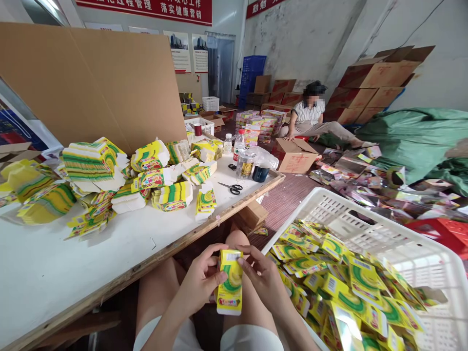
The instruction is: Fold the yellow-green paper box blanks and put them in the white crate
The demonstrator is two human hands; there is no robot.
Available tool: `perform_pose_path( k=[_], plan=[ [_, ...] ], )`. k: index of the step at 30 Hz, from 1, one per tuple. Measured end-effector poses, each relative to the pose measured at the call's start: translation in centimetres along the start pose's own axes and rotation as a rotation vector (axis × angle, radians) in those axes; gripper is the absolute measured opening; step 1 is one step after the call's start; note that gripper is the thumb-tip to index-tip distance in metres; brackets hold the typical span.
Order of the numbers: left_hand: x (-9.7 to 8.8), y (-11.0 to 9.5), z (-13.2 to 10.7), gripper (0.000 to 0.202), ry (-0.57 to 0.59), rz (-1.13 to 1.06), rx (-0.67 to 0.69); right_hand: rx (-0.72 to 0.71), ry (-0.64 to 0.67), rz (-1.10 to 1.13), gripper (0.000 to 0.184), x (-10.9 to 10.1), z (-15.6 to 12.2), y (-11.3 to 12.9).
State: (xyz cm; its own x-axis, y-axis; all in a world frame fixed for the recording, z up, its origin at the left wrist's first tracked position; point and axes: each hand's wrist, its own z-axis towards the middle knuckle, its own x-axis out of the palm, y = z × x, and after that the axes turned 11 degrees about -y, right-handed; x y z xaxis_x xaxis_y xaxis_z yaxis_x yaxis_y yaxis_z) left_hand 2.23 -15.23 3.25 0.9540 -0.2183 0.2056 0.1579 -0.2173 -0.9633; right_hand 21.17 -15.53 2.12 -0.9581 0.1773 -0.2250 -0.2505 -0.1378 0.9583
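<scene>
Above my lap, a small yellow and green carton (230, 287) stands upright between my hands, its barcode at the top. My left hand (202, 278) is closed on its left side, the thumb lying across the front. The fingers of my right hand (261, 273) pinch the carton's upper right edge. Whether more cartons sit behind it in my left hand is hard to see. Close to my right hand, a white plastic basket (444, 273) holds many similar yellow cartons (340, 278).
Stacks of flattened yellow cartons (95, 165) lie on the white table (91, 273). Scissors (232, 187), a dark mug (261, 172), a jar (245, 165) and a bottle (239, 141) stand near its right end. A co-worker (309, 112) sits on the floor behind a cardboard box (295, 155).
</scene>
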Motion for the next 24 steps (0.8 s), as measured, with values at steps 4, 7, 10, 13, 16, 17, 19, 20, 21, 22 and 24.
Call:
perform_pose_path(
  k=[4,7,10,13,16,17,19,20,21,22,24],
  plan=[
    [0.7,0.2,0.6,0.055,-0.043,0.042,0.093,0.097,-0.190,0.273,0.027,0.1,-0.3,-0.7],
    [0.6,-0.1,1.1,0.062,-0.148,0.073,0.229,0.072,-0.697,0.518,0.027,-1.1,0.1,-1.1],
    [0.2,-0.2,1.5,0.062,-0.220,0.118,0.293,0.067,-0.841,0.584,0.029,-1.6,1.6,-1.7],
    [0.0,0.3,1.6,0.054,-0.256,0.136,0.272,0.100,-0.585,0.206,0.045,0.5,4.3,-2.4],
    [-0.3,0.9,1.2,0.048,-0.266,0.154,0.261,0.098,-0.463,0.034,0.041,4.9,8.5,-2.6],
    [-0.5,1.0,1.1,0.047,-0.273,0.163,0.266,0.098,-0.426,-0.028,0.035,6.4,10.1,-2.5],
    [-1.1,1.1,0.8,0.045,-0.301,0.184,0.279,0.117,-0.382,-0.134,0.031,9.1,13.2,-2.3],
    [-1.5,1.1,0.6,0.044,-0.320,0.195,0.280,0.135,-0.359,-0.174,0.030,10.2,14.5,-2.3],
    [-1.9,1.0,0.4,0.044,-0.339,0.204,0.275,0.151,-0.338,-0.204,0.030,11.1,15.7,-2.2],
    [-2.4,1.0,0.3,0.044,-0.356,0.210,0.266,0.165,-0.319,-0.224,0.032,11.8,16.7,-2.3],
    [-3.2,1.0,0.1,0.044,-0.390,0.205,0.248,0.187,-0.294,-0.241,0.034,12.5,17.8,-2.5]
  ],
)
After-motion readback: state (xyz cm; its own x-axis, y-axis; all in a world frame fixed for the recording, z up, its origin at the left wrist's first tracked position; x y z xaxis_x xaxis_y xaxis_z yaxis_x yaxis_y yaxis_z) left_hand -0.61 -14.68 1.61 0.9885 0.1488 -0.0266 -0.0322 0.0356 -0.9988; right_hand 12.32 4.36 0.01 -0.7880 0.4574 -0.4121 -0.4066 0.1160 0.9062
